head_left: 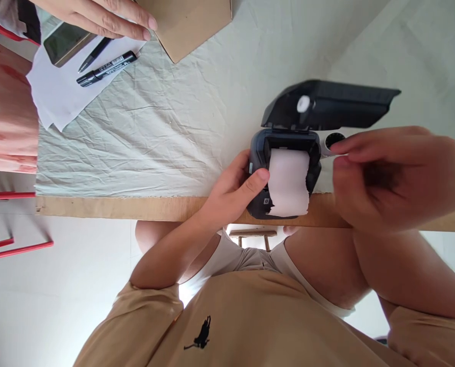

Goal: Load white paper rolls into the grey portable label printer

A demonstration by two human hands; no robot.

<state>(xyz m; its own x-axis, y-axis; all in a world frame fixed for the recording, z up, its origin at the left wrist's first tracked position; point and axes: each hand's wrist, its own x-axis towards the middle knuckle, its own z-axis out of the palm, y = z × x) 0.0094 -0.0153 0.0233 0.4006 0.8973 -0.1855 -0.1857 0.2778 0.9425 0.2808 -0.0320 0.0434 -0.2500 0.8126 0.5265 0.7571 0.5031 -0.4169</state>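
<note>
The person wears a brown shirt [266, 321] with a small black figure on it, and pale shorts [250, 257]. In front of them is the wooden edge [135, 208] of a table, and a pale green, wrinkled cloth [166, 132] covers the table behind this edge.

At the edge, in front of the person, is a small dark printer [258, 148]. It reaches over the bare wood, and its lid [338, 104] stands open on the far side. Inside lies a white paper roll [288, 178], its loose end torn and uneven, toward the person. The left hand [237, 188] holds the printer by its left side, with the thumb on top, beside the paper, and the other fingers around the side.

The right hand [403, 173] is raised to the right of the printer. Its thumb and first finger are narrow, nearly closed together; the hand is a little blurred, so I cannot tell if something thin is between them. Near these fingertips, just beside the printer, is a round white thing with a dark center [333, 141].

Farther away, to the left, a black marker [107, 69] and a pen [93, 53] lie on white paper sheets [62, 97], beside a phone [69, 43]. Another person's hand [112, 18] reaches over there, its fingertips at a cardboard box [189, 25].
</note>
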